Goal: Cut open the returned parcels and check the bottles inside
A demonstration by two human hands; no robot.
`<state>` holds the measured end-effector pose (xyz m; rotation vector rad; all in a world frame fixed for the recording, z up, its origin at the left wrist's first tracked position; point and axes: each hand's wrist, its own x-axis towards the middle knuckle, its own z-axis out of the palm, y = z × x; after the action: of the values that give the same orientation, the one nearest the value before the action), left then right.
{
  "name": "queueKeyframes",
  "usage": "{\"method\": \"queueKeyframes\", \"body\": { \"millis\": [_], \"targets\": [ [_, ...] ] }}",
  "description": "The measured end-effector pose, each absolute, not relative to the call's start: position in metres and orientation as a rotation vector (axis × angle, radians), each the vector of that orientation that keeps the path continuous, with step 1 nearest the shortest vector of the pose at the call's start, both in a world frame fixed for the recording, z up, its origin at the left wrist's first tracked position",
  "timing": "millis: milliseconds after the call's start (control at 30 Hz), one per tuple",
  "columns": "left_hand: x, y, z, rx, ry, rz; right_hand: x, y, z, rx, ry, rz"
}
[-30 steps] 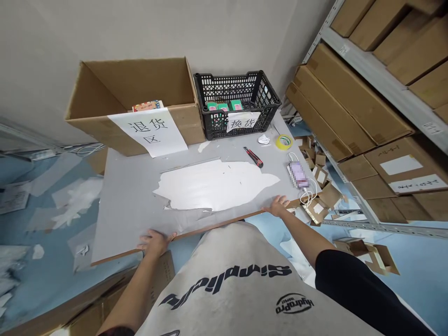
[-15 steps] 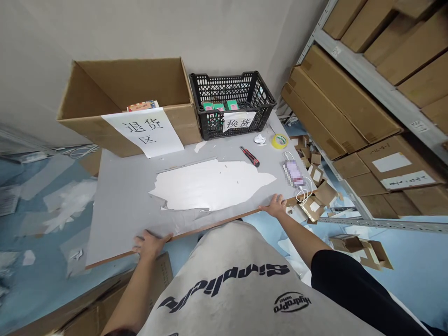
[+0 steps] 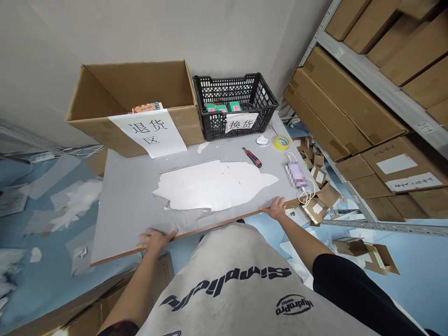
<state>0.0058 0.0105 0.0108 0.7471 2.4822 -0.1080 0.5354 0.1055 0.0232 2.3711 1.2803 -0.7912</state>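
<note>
Along the near edge of the worktop [image 3: 122,200], the left hand [image 3: 156,240] and right hand [image 3: 277,207] lie open, fingers [image 3: 145,241] spread apart, touching only that edge and gripping nothing.

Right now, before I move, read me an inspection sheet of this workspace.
surface: grey tabletop, white patch with torn edges.
job's things: wooden front edge under both hands; red-and-black utility knife and yellow tape roll further along.
clutter: crumpled white paper; cardboard scraps at right.
hands: left hand, right hand on the edge, nothing in them.
cables: white cable beside a blurred device.
surroundings: labelled cardboard box, black crate, metal shelving.
</note>
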Motion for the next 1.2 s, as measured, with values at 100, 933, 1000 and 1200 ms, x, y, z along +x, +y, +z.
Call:
{"method": "queueKeyframes", "body": {
  "millis": [100,933,1000,1200],
  "targets": [
    [0.006,0.008,0.008,0.789,2.500,-0.093,0.534,0.107,0.024,2.369,1.266,-0.792],
    [0.014,0.010,0.016,0.751,2.475,-0.056,0.537,0.109,0.031,2.357,1.295,-0.776],
    [0.014,0.010,0.017,0.751,2.472,-0.027,0.537,0.109,0.031,2.353,1.300,-0.772],
    [0.013,0.010,0.014,0.752,2.467,-0.023,0.537,0.108,0.029,2.356,1.310,-0.742]
  ]
}}
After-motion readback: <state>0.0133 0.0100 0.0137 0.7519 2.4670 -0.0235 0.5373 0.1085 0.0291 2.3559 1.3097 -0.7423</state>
